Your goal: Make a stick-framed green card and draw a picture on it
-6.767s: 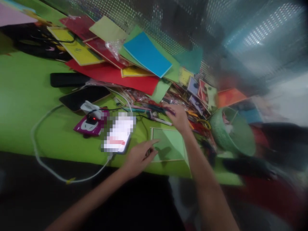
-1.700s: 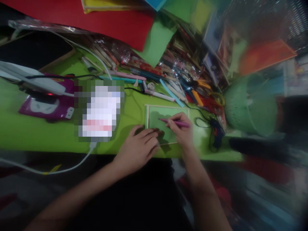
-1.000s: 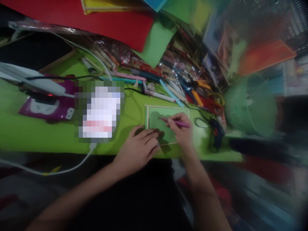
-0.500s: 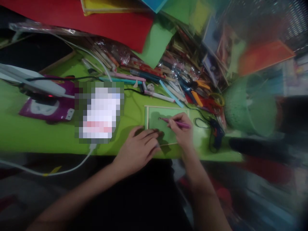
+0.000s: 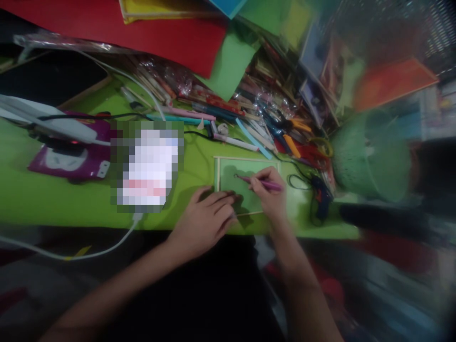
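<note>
A small light-green card with a pale stick border lies near the front edge of the lime-green table. My right hand pinches a pink pen, its tip touching the card's middle. My left hand lies flat with fingers stretched out, its fingertips pressing the card's lower left corner.
A phone on a white cable lies left of the card, beside a purple device. Behind the card lies a heap of pens and sticks, with coloured paper sheets beyond. A green basket and a glue gun sit to the right.
Much earlier my right hand reached into the pen heap; now it holds the pink pen on the card. Over the last second the pen tip shifted only slightly; my left hand stayed put.
</note>
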`<action>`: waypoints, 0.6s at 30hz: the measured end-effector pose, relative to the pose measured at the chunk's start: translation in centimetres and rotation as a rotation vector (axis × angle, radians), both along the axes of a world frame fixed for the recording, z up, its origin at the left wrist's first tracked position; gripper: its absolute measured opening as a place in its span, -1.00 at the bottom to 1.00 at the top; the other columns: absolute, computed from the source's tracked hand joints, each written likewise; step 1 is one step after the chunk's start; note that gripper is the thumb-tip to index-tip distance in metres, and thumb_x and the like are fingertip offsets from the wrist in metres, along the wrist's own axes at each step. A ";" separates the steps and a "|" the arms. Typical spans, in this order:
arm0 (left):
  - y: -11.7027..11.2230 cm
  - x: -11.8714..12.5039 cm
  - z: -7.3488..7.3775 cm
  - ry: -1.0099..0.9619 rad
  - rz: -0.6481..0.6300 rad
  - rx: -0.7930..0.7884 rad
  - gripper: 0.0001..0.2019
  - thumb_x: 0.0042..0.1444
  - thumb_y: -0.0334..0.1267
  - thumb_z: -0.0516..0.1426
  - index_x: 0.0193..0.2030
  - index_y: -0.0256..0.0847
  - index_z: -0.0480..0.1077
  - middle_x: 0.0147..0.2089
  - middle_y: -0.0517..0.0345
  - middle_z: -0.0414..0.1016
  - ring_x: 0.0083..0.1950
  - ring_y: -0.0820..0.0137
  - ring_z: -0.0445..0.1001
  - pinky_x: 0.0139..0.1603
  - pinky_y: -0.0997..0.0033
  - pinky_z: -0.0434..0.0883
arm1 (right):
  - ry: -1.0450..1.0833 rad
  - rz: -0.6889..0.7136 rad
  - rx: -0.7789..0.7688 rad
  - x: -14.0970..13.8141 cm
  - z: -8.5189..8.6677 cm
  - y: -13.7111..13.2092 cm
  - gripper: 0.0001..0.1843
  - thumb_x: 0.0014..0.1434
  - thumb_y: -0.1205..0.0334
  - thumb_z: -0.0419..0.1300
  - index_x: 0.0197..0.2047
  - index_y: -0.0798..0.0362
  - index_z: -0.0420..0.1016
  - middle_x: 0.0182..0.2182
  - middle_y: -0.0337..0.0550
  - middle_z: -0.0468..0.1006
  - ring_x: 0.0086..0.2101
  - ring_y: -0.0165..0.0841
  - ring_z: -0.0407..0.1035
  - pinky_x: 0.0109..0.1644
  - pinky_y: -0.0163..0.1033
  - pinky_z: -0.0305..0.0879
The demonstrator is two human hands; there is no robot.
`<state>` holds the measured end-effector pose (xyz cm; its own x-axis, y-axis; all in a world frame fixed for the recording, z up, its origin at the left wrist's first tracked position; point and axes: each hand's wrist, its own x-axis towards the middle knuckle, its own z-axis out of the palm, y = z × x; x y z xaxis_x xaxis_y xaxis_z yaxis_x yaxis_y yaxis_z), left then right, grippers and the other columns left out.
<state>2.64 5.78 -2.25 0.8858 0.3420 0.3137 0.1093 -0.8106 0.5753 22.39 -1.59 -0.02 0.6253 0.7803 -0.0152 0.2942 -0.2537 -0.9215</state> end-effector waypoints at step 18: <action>0.0 0.0 0.1 0.014 -0.002 -0.008 -0.82 0.48 -0.23 0.05 -0.09 -0.17 0.47 0.21 0.08 0.63 0.25 0.18 0.54 0.33 -0.06 0.25 | 0.019 0.035 0.002 0.1 -0.1 -0.2 -0.86 0.18 0.18 0.34 -0.35 -0.03 0.46 -0.50 -0.33 0.56 -0.45 -0.40 0.50 -0.35 -0.29 0.40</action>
<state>2.65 5.80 -2.12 0.8908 0.3426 0.2984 0.1160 -0.8065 0.5798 22.45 -1.76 -0.09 0.5969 0.8019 -0.0253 0.2852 -0.2416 -0.9275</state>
